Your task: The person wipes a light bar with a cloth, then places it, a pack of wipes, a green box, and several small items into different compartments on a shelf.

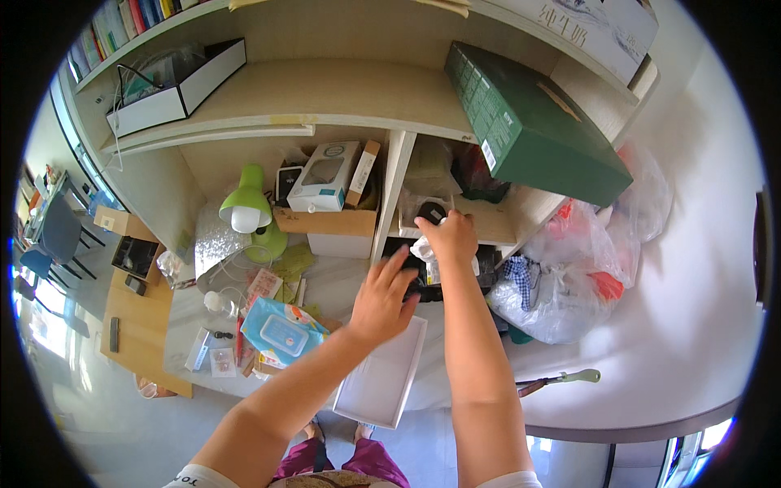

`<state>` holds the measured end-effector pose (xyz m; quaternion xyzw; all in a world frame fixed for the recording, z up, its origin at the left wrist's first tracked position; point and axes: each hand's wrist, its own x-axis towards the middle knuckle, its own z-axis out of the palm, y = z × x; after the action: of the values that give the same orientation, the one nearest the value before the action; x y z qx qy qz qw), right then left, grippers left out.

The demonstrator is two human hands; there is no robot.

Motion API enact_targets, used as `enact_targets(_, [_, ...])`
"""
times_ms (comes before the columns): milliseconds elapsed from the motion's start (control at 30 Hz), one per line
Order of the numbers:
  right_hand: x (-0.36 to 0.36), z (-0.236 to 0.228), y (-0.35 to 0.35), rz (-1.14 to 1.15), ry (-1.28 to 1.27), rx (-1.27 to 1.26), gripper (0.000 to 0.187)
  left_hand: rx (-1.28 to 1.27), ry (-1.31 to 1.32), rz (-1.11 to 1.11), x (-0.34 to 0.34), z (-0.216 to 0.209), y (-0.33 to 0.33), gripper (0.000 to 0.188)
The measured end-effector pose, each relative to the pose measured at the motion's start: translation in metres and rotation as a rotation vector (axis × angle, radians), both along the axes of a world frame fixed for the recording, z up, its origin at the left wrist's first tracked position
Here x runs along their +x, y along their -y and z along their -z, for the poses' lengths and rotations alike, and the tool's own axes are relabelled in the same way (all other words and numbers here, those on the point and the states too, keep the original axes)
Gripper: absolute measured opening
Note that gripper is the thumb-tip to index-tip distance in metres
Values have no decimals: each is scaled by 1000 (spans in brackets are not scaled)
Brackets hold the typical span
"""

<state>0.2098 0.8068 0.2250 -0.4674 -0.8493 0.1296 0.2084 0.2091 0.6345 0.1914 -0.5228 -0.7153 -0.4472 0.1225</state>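
My right hand (pixel 450 240) reaches into the lower shelf compartment, its fingers closed around a small round black object (pixel 432 213). A crumpled white item (pixel 423 250) lies just below its thumb, against dark things that are partly hidden by my wrist. My left hand (pixel 382 297) hovers left of it with fingers spread and nothing in them. Beneath that hand stands an empty white shallow box (pixel 390 382) at the table's front edge. Left of my left forearm lies a blue pack of wet wipes (pixel 283 332).
A large green box (pixel 537 122) juts out from the shelf above my right hand. Plastic bags (pixel 569 268) bulge at the right. On the left stand a green lamp (pixel 246 207), a cardboard box (pixel 325 221) and small clutter. A green-handled tool (pixel 579 376) lies at right.
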Motion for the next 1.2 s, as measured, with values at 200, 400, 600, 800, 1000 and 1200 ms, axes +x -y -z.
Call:
enact_targets(200, [-12,-10,-12,-26,32,-78,52,-318,9,-122,-48,5,-49,26])
enact_targets(400, [30,-28,-1,-239,-264,-52,52,268,963,23,-37,-18,-37,30])
enact_targets(600, [98,-31,69,-593,-380,-239,56,361,2014,811,-5,-6,13,51])
enact_targets(800, [121,-12,95,-394,-869,-317,29,440,2122,903,17,42,39,60])
enact_targets(1000, [114,17,117,-621,-605,45,18,491,2133,849,34,53,56,55])
enact_targets(1200, [118,7,117,-558,-655,154,18,469,2233,872,40,53,67,55])
